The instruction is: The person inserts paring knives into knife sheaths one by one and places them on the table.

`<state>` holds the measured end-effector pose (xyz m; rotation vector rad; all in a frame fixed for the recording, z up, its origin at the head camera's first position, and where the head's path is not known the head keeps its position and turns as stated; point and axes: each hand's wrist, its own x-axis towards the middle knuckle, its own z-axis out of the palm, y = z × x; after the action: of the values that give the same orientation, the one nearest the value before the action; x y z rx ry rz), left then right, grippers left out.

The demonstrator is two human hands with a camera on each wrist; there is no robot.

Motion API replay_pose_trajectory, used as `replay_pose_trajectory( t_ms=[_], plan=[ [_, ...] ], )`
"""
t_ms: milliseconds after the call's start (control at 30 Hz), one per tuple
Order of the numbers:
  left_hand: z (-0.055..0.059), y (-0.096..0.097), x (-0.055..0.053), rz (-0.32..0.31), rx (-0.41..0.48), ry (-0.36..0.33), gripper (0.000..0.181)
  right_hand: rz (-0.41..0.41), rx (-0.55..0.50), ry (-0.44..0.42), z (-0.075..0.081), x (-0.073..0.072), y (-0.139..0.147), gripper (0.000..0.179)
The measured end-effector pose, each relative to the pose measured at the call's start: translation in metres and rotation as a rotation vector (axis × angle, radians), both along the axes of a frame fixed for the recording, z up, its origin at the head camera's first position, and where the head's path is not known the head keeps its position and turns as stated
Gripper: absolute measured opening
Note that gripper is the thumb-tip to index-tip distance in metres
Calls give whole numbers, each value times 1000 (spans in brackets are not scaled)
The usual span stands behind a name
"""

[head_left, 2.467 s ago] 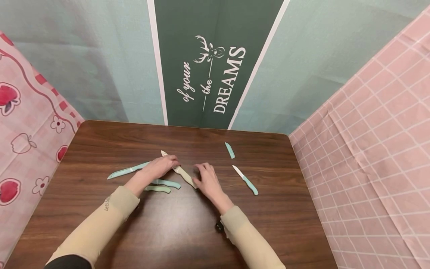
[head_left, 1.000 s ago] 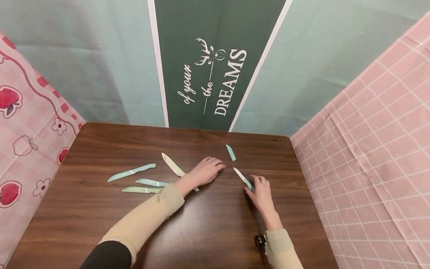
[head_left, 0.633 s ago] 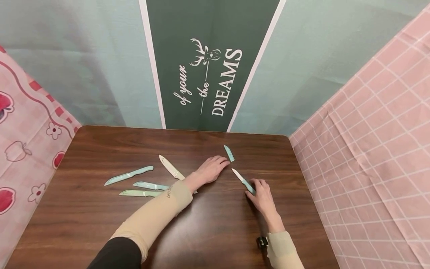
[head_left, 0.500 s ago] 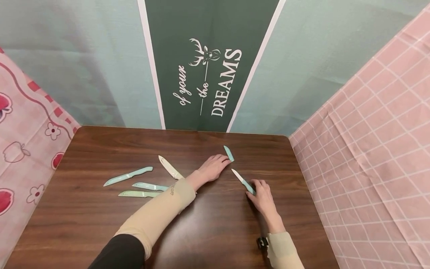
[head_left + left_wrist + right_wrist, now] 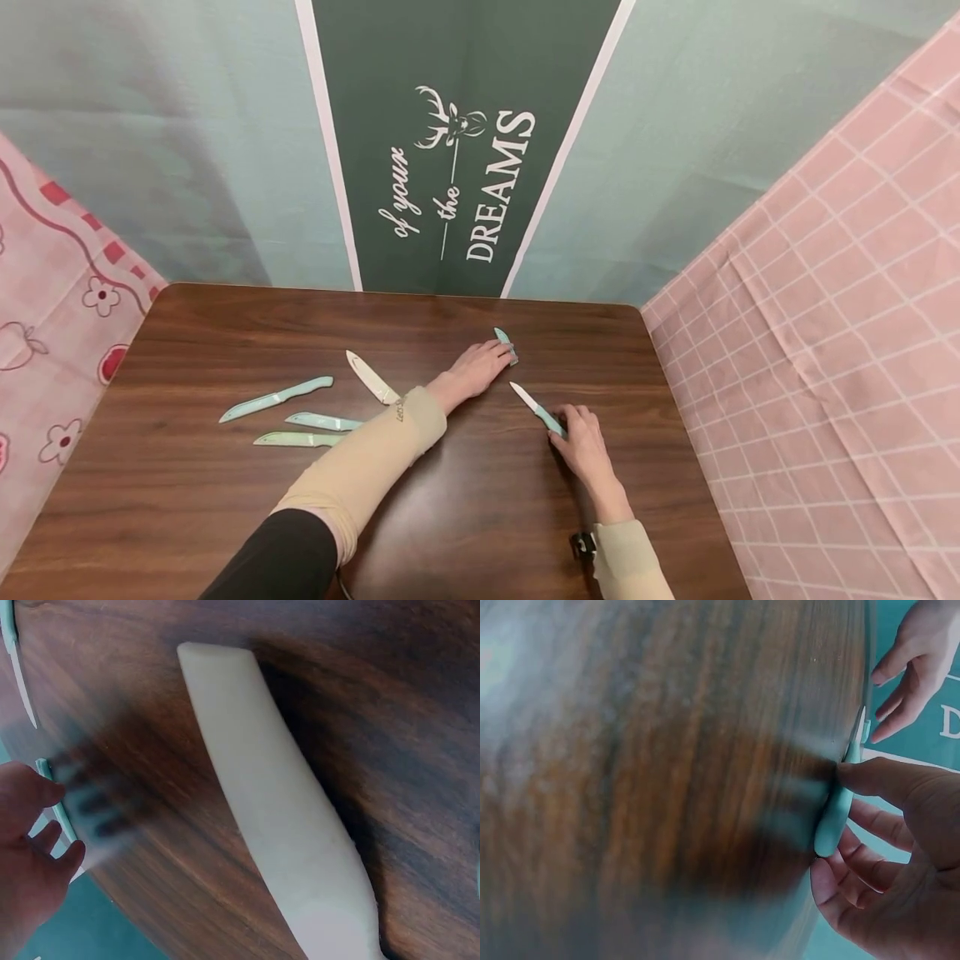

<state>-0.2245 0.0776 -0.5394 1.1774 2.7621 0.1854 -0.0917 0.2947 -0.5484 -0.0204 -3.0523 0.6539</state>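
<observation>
With thumb and fingers, my right hand [image 5: 587, 442] holds the light-blue handle of a small paring knife [image 5: 531, 400] whose bare white blade points away toward the back. In the right wrist view the thumb lies on the knife handle [image 5: 834, 821], fingers on its other side. Farther left, my left hand [image 5: 478, 368] reaches over a small light-blue blade sheath [image 5: 501, 335], its fingers covering the sheath's near end. The left wrist view has thumb and fingers spread apart around the sheath [image 5: 63, 817]. Beneath the left wrist lies a cream knife [image 5: 369, 377], its handle hidden by the sleeve.
Left of the left forearm lie a light-blue sheathed knife [image 5: 276, 399], another blue sheathed knife [image 5: 324, 422] and a green one [image 5: 292, 439]; the sleeve partly covers the last two. Fabric hangs behind the wooden table [image 5: 465, 517] and on both sides.
My left hand has moved from the cream knife rightward to the blue sheath. My right hand has gone right and taken hold of the paring knife's handle.
</observation>
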Motion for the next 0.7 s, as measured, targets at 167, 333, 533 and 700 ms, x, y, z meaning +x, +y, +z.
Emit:
replay_pose_trajectory(
  t_ms=[167, 333, 533, 700],
  plan=[
    [1, 3, -1, -17, -113, -42, 48, -12, -9, -12, -2, -1, -3, 36],
    [4, 3, -2, -13, -85, 3, 44, -8, -14, 10, -2, -1, -5, 31],
    [3, -6, -4, -5, -64, 67, 38, 12, -7, 41, -2, -4, -8, 24],
    [-1, -20, -4, -12, -49, 95, 37, 12, -2, 26, -2, -6, -11, 22]
  ],
)
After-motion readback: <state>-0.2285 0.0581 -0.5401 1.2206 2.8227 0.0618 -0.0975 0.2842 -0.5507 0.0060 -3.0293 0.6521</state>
